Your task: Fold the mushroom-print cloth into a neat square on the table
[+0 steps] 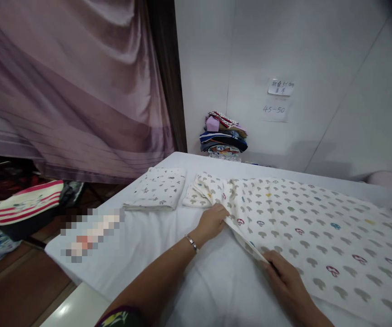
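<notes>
Pinching the near edge of a wide, thin white cloth with grey mushroom print (294, 218), 2 bare hands are at work on it. The right hand (284, 272), which is nearer, has its fingers narrow around this edge. The left hand (212, 220), with a silver-coloured metal bracelet (192, 243) at its wrist, holds the same edge closer to the cloth's left end. Between the 2 hands the edge runs almost straight. Under the cloth is a table with a smooth white cover (148, 240).

In my judgement, the step in hand is arranging this near edge. The next move seems to call for 2 even grips and a gentle pull, because the left end of the cloth looks gathered; whether it is folded over there, I cannot tell surely.

Just beside the cloth, on its left, lies a flat folded white fabric with small dark motifs (158, 188). Farther left of the cloth hangs a shiny mauve curtain (96, 91). Beyond the cloth, by the wall, stands a multicoloured stack of folded textiles (223, 136), and higher up to its right are 2 white paper notes (275, 110).
</notes>
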`<state>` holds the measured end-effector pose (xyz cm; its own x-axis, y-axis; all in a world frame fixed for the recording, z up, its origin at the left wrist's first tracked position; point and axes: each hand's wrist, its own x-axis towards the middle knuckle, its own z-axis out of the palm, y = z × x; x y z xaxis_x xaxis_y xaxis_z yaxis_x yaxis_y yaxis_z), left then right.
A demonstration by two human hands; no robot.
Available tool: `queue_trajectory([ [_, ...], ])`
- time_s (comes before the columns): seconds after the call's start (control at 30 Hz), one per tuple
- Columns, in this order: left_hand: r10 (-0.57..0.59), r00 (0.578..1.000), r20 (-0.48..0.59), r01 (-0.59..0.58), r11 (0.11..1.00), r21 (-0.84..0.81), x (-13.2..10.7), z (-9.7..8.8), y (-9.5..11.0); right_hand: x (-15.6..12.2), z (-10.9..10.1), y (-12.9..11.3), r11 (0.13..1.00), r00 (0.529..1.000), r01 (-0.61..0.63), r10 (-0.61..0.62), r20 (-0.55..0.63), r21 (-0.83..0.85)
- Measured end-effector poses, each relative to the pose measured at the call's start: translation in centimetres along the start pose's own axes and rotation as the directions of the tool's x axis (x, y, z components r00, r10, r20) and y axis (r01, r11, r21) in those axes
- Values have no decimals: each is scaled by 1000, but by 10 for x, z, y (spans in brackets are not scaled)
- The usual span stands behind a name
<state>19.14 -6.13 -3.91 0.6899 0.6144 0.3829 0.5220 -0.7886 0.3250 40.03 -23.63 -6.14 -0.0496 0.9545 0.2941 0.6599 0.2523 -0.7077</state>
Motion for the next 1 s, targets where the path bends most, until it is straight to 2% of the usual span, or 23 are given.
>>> queue_trajectory([
  [0.13, -77, 984, -158, 78, 997, 0, 20, 1, -20, -2, 1, 4, 998, 999, -24, 22, 29, 53],
  [0.3, -296, 896, -330, 310, 951, -12, 41, -2, -56, -2, 2, 12, 996, 1000, -23, 23, -3, 84],
  [0.4, -401, 840, -365, 421, 907, -28, 45, -6, -81, 0, 1, 14, 995, 1000, -10, 9, 13, 94],
  [0.47, -439, 819, -369, 459, 888, -39, 46, -9, -97, 0, 0, 15, 996, 1000, -13, 11, 22, 92],
  [0.6, -451, 829, -331, 461, 886, -51, 47, -15, -120, 0, 0, 19, 998, 1000, -30, 30, 7, 48],
  [0.73, -437, 844, -313, 433, 897, -84, 56, -18, -130, 0, -1, 20, 999, 999, -46, 46, 2, 25],
  [0.83, -471, 795, -382, 459, 879, -128, 67, -29, -132, 2, -2, 18, 998, 1000, -30, 29, 10, 51],
  [0.93, -485, 737, -471, 469, 868, -162, 70, -56, -128, 4, -6, 16, 999, 1000, -12, 12, 0, 49],
  [1.0, -444, 717, -537, 437, 887, -150, 60, -80, -124, 3, -10, 16, 999, 1000, 17, -17, 9, 34],
])
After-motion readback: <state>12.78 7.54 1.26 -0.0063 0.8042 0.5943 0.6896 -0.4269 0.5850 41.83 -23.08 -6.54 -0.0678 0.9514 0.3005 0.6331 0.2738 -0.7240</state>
